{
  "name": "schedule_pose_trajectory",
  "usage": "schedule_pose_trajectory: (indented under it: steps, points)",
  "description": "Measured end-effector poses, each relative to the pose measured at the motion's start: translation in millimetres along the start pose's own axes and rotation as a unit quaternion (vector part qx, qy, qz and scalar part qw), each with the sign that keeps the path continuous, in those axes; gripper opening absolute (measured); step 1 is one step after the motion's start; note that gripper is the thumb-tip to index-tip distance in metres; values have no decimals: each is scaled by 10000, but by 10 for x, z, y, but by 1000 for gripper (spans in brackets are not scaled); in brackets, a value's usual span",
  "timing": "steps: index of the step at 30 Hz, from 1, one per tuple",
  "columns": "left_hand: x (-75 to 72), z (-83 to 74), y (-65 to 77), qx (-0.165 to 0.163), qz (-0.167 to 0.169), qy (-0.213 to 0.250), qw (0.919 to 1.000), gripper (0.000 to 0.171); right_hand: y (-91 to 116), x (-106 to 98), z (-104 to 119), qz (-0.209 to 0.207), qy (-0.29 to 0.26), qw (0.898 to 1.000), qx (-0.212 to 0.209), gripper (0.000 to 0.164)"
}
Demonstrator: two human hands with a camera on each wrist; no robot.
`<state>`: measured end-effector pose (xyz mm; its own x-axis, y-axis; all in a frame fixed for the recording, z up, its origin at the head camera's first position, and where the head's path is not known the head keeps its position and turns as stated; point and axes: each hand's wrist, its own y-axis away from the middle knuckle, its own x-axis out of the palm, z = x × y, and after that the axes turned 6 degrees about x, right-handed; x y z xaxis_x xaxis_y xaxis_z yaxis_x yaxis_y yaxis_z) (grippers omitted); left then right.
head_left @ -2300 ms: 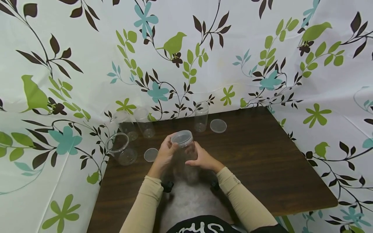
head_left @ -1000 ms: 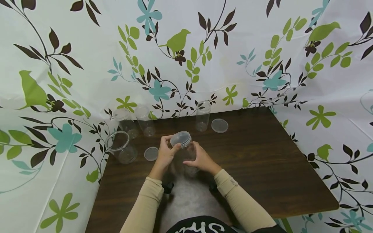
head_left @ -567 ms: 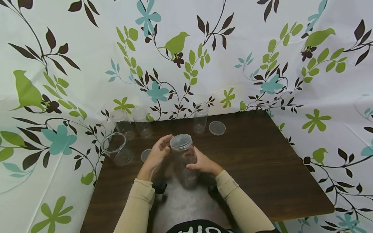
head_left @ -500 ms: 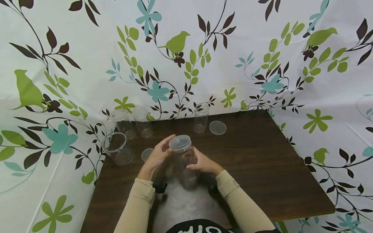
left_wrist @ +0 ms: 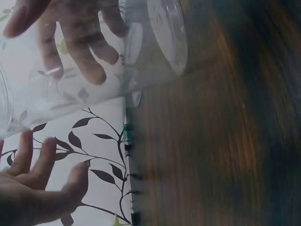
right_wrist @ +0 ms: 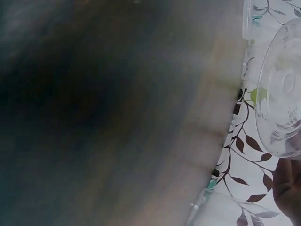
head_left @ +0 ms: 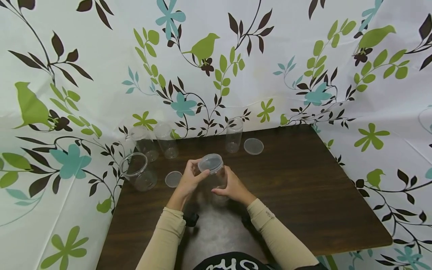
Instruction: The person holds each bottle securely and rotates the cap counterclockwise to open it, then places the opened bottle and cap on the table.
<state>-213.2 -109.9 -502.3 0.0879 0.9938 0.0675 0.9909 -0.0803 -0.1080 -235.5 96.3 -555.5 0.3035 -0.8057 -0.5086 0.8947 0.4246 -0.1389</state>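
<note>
Both hands hold a clear plastic jar [head_left: 217, 180] upright but slightly tilted, in front of the body in the head view. My left hand [head_left: 187, 183] pinches its clear lid [head_left: 210, 162], thumb at the near rim and fingers behind. In the left wrist view the lower fingers of that hand [left_wrist: 42, 183] are spread beneath the jar's side. My right hand [head_left: 236, 188] grips the jar's body, its fingers [left_wrist: 87, 61] showing through the clear wall. The round jar base [right_wrist: 277, 94] fills the right edge of the right wrist view.
On the brown table [head_left: 303, 195] stand a wide clear jar [head_left: 143, 180] at left, two tall ones behind it, and another tall jar [head_left: 234, 137] at the back. One loose lid [head_left: 253, 146] lies beside that jar, another lid [head_left: 173, 179] beside the left hand. Patterned sheets surround the table.
About half a second ago the left thumb and fingers stood loosened from the lid's side; now they close around its rim again. The right hand keeps its grip on the jar's body.
</note>
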Motion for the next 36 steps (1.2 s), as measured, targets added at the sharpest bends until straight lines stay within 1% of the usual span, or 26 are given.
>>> schedule_pose_trajectory:
  steps: [2,4,7,8,9,11,13,14,15,16,18,19,23,25,28,30,32,34,36]
  points:
    - [-4,14,15,42,-21,-73,10000,59,3,-5,-1,69,-44,10000,36,94]
    - [-29,34,22,150,32,49,9999,74,-3,-15,-7,205,-167,9996,45,93]
    - [-106,53,19,399,188,321,9985,103,-29,-48,-9,581,-560,9967,-35,86]
    - [-141,51,17,462,296,409,9977,109,-36,-64,-10,740,-690,9949,-66,85]
    - [-176,48,15,511,398,471,9968,111,-34,-94,36,901,-805,9926,-80,82]
    - [-238,40,16,563,536,466,9959,106,-43,-116,31,1140,-904,9893,-131,81]
    - [-277,33,30,516,617,401,9960,93,-42,-119,26,1257,-884,9881,-120,79]
    - [-278,27,40,476,582,351,9966,84,-40,-111,22,1263,-836,9884,-110,80]
    - [-270,25,47,468,501,333,9971,76,-38,-97,19,1224,-777,9894,-98,79]
    - [-254,22,52,456,403,327,9976,68,-46,-64,-32,1138,-722,9908,-112,80]
    - [-200,4,65,470,173,251,9984,56,-46,-26,-29,894,-591,9942,-122,83]
    - [-166,-9,69,495,55,192,9986,52,-47,-8,-26,739,-495,9960,-104,86]
    - [-18,-50,76,580,-363,-152,9975,47,-43,41,-12,202,-180,9996,-59,95]
    - [28,-57,75,597,-486,-221,9968,47,-38,48,-10,114,-123,9999,-24,95]
    - [31,-47,74,676,-537,-142,9962,49,-32,38,-10,188,-151,9997,-48,93]
    - [-13,-32,70,788,-408,-65,9960,56,-32,18,-13,357,-254,9990,-51,90]
    - [-81,-15,66,923,-132,33,9956,74,-26,-17,-10,674,-515,9964,-75,87]
    - [-157,1,59,1010,293,183,9943,92,-17,-57,-2,1121,-879,9897,-134,88]
    - [-222,6,52,990,779,358,9914,101,-10,-86,-2,1618,-1223,9790,-222,91]
